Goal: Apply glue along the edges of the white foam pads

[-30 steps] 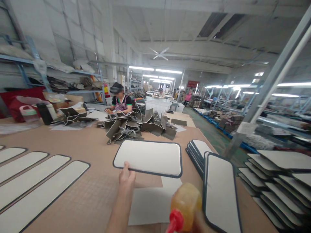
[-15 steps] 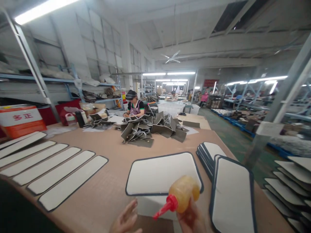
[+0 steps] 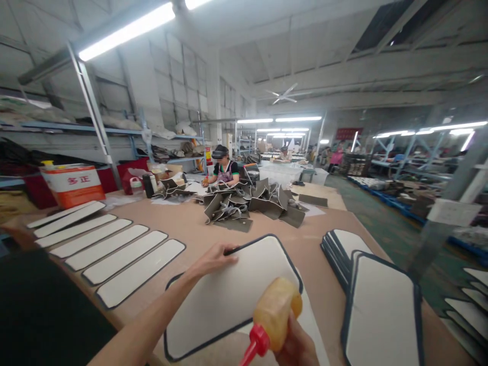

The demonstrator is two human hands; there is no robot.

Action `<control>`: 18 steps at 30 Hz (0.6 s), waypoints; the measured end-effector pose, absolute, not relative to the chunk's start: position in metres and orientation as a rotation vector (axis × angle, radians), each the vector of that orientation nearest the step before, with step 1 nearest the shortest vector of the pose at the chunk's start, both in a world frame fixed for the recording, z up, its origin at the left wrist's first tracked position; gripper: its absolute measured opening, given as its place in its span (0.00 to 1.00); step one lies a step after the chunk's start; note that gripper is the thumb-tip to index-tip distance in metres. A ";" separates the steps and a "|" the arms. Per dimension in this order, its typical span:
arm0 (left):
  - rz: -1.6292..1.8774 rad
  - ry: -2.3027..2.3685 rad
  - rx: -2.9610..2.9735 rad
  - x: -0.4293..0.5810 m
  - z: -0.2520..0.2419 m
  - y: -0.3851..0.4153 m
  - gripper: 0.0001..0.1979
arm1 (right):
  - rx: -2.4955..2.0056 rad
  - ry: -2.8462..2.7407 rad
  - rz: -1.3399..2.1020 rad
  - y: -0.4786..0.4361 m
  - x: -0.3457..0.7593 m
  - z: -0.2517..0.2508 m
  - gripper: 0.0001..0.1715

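A white panel with a dark rim and rounded corners [image 3: 229, 295] lies slanted on the table in front of me. My left hand [image 3: 219, 259] reaches across it and grips its far edge, thumb on the white face and fingers over the rim. In my right hand [image 3: 297, 340] is a yellowish squeeze bottle [image 3: 276, 310], tilted so its red nozzle [image 3: 257, 343] points down and left over the panel's near edge. Part of a pale sheet [image 3: 314, 325] shows beneath the panel on the right.
Several narrow white panels [image 3: 141, 272] lie in a row at left, near an orange-and-white can [image 3: 72, 185]. Stacked panels [image 3: 385, 310] stand at right. Dark grey fabric pieces [image 3: 263, 203] are heaped at the back, where a co-worker [image 3: 224, 170] sits.
My left hand has moved forward from the near side and taken hold of the panel's far edge. The panel has turned and come closer. The bottle has moved slightly left.
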State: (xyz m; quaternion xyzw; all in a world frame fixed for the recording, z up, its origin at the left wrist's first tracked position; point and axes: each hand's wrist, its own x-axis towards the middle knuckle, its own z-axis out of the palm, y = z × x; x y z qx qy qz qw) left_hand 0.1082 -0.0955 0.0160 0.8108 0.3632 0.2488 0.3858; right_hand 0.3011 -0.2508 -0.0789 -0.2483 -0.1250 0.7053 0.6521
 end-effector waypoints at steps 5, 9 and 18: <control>0.605 0.901 1.954 0.053 0.026 -0.095 0.20 | -0.668 -0.302 1.439 -0.257 0.317 -0.062 0.21; 0.446 0.791 1.925 0.023 0.046 -0.115 0.21 | -0.666 -0.409 1.028 -0.230 0.334 -0.012 0.23; 0.300 0.727 1.966 -0.022 0.070 -0.133 0.16 | -0.623 -0.838 0.861 -0.188 0.321 0.039 0.25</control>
